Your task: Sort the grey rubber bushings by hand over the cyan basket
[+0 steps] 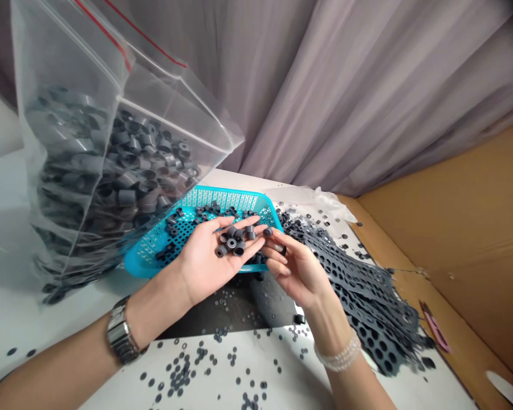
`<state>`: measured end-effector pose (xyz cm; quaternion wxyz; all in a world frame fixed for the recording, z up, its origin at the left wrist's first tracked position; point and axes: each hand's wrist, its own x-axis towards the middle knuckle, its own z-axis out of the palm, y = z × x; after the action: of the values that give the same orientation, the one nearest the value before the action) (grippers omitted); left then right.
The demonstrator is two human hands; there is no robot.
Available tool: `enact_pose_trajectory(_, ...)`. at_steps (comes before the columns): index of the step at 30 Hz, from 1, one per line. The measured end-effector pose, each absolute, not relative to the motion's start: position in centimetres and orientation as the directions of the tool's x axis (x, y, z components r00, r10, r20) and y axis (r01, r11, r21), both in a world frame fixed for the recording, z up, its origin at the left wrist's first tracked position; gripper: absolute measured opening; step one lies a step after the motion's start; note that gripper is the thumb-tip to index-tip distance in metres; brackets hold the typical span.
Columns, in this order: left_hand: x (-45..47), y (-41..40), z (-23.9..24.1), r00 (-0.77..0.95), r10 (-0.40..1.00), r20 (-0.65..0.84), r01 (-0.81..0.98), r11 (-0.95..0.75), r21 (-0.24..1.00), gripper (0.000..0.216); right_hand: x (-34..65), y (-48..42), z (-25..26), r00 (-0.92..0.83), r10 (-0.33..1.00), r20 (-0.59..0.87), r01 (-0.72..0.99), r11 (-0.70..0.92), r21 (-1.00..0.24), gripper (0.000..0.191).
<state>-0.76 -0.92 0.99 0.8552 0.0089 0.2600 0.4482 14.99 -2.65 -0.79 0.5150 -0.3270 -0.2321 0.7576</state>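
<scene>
Palm up, my left hand (203, 262) cradles several small dark grey rubber caps (232, 242), short and cylindrical, some with holes. My right hand (297, 265) is beside its fingertips and pinches a single cap (268, 232) between thumb and finger; another dark piece (280, 249) shows at its fingers. Beneath both hands sits a turquoise plastic basket (147, 265) with more caps scattered in it; my hands hide part of the basket.
A large clear zip bag (111, 159) full of grey caps stands at left. Punched dark rubber sheets (367, 285) are piled at right, near a pink-handled tool (436, 330) on cardboard (465, 199). Small black discs (179, 373) litter the white table (299, 387). A grey curtain (346, 85) hangs behind.
</scene>
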Motion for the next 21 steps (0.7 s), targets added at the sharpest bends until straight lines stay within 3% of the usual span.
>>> enact_pose_trajectory(3,-0.76,-0.92,0.87,0.464,0.775,-0.428,-0.757,0.599,0.263,0.044,15.17,-2.55,-0.69,-0.297,0.910,-0.290,-0.713,-0.414,-0.566,0.010)
enact_pose_trajectory(8,-0.86,-0.73,0.49,0.506,0.774,-0.380,-0.751,0.612,0.248,0.046,15.08,-2.48,-0.64,-0.319,0.903,-0.288,-0.733,-0.428,-0.529,0.008)
enact_pose_trajectory(13,-0.98,-0.49,0.27,0.513,0.778,-0.364,-0.764,0.606,0.219,0.050,15.36,-2.32,-0.97,-0.293,0.914,-0.280,-0.726,-0.403,-0.557,0.011)
enact_pose_trajectory(18,-0.72,-0.47,0.35,0.475,0.794,-0.380,-0.778,0.580,0.240,0.049,15.44,-2.31,-1.12,-0.183,0.952,-0.245,-0.680,-0.302,-0.667,0.005)
enact_pose_trajectory(21,-0.52,-0.51,0.35,0.452,0.804,-0.386,-0.786,0.564,0.255,0.043,15.27,-2.56,-0.74,-0.154,0.967,-0.203,-0.621,-0.254,-0.742,0.015)
